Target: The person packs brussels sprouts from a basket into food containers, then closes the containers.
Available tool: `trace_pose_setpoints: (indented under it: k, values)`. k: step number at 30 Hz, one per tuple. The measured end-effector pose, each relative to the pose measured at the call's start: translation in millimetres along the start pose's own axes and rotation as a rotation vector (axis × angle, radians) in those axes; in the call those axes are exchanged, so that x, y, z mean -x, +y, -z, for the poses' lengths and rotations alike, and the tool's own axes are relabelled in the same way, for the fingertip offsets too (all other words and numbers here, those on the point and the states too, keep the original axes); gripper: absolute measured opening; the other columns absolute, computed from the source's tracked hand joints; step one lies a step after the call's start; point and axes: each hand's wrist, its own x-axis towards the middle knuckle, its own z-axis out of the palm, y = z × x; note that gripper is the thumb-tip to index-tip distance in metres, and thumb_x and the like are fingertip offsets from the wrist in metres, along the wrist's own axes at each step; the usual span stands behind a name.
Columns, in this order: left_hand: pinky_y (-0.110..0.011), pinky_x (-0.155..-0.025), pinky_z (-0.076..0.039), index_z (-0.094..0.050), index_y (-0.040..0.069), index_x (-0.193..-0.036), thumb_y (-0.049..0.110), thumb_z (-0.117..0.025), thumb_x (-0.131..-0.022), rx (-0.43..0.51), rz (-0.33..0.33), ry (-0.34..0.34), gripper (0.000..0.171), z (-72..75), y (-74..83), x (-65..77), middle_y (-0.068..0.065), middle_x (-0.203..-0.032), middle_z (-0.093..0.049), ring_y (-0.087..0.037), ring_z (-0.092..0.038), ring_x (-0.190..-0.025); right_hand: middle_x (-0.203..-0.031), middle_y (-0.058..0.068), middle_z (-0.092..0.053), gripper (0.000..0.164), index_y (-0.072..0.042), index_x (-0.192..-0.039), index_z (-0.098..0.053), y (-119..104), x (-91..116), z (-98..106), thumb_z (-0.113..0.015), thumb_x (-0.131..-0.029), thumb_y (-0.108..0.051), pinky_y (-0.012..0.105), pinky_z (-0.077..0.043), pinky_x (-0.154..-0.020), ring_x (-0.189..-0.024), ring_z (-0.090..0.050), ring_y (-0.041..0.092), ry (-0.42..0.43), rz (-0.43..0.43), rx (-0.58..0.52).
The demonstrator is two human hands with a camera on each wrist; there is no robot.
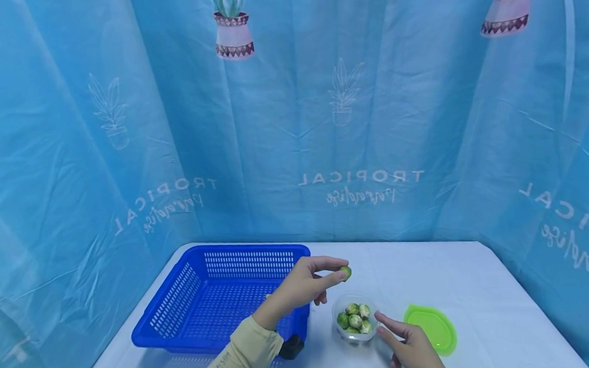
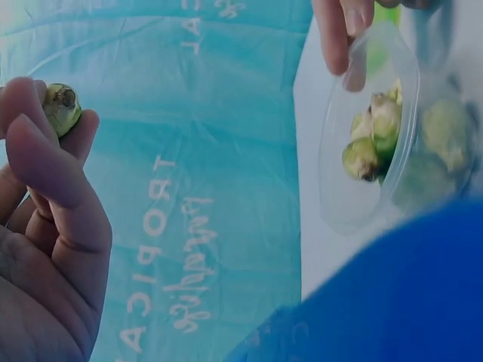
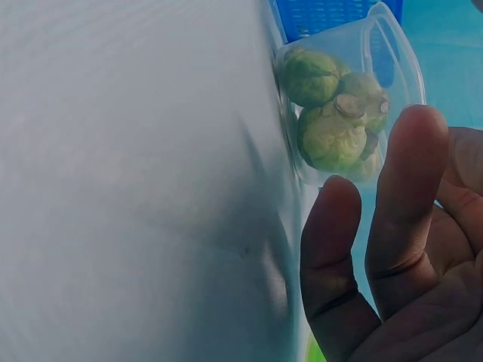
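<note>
Between thumb and forefinger, my left hand (image 1: 304, 282) pinches a small green Brussels sprout (image 1: 346, 272), raised above the table just behind the plastic container. Its cut stem end shows in the left wrist view. Several more Brussels sprouts (image 1: 354, 321) lie inside the clear container (image 1: 339, 302), which stands uncovered. At the container's right side is my right hand (image 1: 413, 350), thumb and forefinger extended and apart, their tips at or very near its wall and rim. Whether they touch it is hard to tell.
A large blue plastic basket (image 1: 223, 341) stands on the left of the white table (image 1: 504, 306), with a small pale piece inside, partly behind my left arm. Right of the container lies a green lid (image 1: 437, 330). Blue printed curtains (image 1: 280, 123) surround the table's back and sides.
</note>
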Motion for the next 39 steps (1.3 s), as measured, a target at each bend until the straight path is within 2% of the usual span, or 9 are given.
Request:
trace_pose_setpoints:
  k: [6,11,15,19,23,29,34,37,39]
  values:
    - [-0.028,-0.046,-0.047,-0.066,0.036,-0.113,0.045,-0.065,-0.086,0.026,0.015,-0.022,0.029,-13.0,-5.1,0.8,0.008,-0.113,-0.068,-0.018,-0.053,-0.047,-0.131,0.012,-0.059,0.056,-0.018,-0.134,-0.054,2,0,0,-0.061,-0.087,-0.049,0.031,-0.048,-0.047,-0.046,-0.056,0.018,-0.009,-0.004,0.004]
    - [-0.028,-0.046,-0.047,-0.065,0.036,-0.114,0.043,-0.065,-0.086,0.049,0.023,-0.037,0.028,-23.8,-8.3,1.8,0.007,-0.116,-0.067,-0.018,-0.053,-0.048,-0.13,0.012,-0.059,0.057,-0.018,-0.134,-0.054,2,0,0,-0.061,-0.087,-0.049,0.031,-0.048,-0.047,-0.046,-0.056,0.019,-0.012,0.005,0.001]
    - [-0.027,-0.046,-0.045,-0.065,0.036,-0.113,0.043,-0.064,-0.087,0.064,0.028,-0.018,0.027,-30.9,-7.5,1.5,0.008,-0.112,-0.068,-0.016,-0.052,-0.048,-0.129,0.011,-0.06,0.056,-0.019,-0.134,-0.054,1,1,2,-0.061,-0.087,-0.049,0.031,-0.047,-0.046,-0.047,-0.056,0.019,-0.015,0.016,-0.008]
    - [-0.026,-0.046,-0.044,-0.066,0.036,-0.112,0.045,-0.065,-0.086,0.093,0.069,-0.001,0.027,-37.9,-8.3,3.0,0.01,-0.108,-0.068,-0.012,-0.05,-0.047,-0.126,0.01,-0.062,0.055,-0.02,-0.134,-0.054,0,0,2,-0.061,-0.087,-0.048,0.03,-0.046,-0.045,-0.047,-0.057,0.019,-0.016,0.03,-0.007]
    - [-0.025,-0.046,-0.042,-0.067,0.036,-0.111,0.043,-0.066,-0.086,0.125,0.122,0.019,0.026,-45.3,-13.3,8.0,0.01,-0.108,-0.067,-0.011,-0.049,-0.047,-0.126,0.01,-0.062,0.055,-0.02,-0.134,-0.054,0,0,2,-0.062,-0.087,-0.047,0.03,-0.046,-0.045,-0.047,-0.057,0.019,-0.017,0.036,-0.004]
    - [-0.021,-0.042,-0.042,-0.068,0.032,-0.11,0.037,-0.067,-0.086,0.17,0.142,0.065,0.024,-60.4,-22.4,12.5,0.008,-0.11,-0.068,-0.01,-0.049,-0.045,-0.125,0.011,-0.062,0.053,-0.02,-0.133,-0.055,-1,2,2,-0.062,-0.087,-0.046,0.029,-0.045,-0.044,-0.046,-0.057,0.018,-0.006,0.035,0.007]
    - [-0.024,-0.042,-0.044,-0.069,0.03,-0.107,0.032,-0.069,-0.086,0.162,0.156,0.118,0.022,-73.9,-28.3,10.9,0.008,-0.111,-0.068,-0.01,-0.051,-0.046,-0.127,0.012,-0.061,0.054,-0.019,-0.133,-0.055,-1,3,2,-0.062,-0.087,-0.047,0.029,-0.046,-0.045,-0.046,-0.056,0.018,-0.003,0.023,0.002]
    - [-0.029,-0.044,-0.048,-0.069,0.03,-0.107,0.032,-0.069,-0.085,0.122,0.154,0.139,0.021,-80.8,-35.3,8.4,0.009,-0.113,-0.067,-0.011,-0.051,-0.046,-0.127,0.012,-0.061,0.054,-0.019,-0.134,-0.054,1,2,2,-0.062,-0.087,-0.046,0.029,-0.046,-0.045,-0.046,-0.056,0.018,-0.007,0.029,0.002]
    - [-0.03,-0.046,-0.05,-0.069,0.027,-0.108,0.032,-0.069,-0.086,0.076,0.146,0.149,0.023,-85.0,-43.2,6.8,0.009,-0.112,-0.068,-0.011,-0.055,-0.055,-0.128,0.012,-0.061,0.053,-0.019,-0.134,-0.054,2,2,3,-0.062,-0.087,-0.045,0.029,-0.046,-0.045,-0.046,-0.056,0.018,-0.011,0.04,0.0]
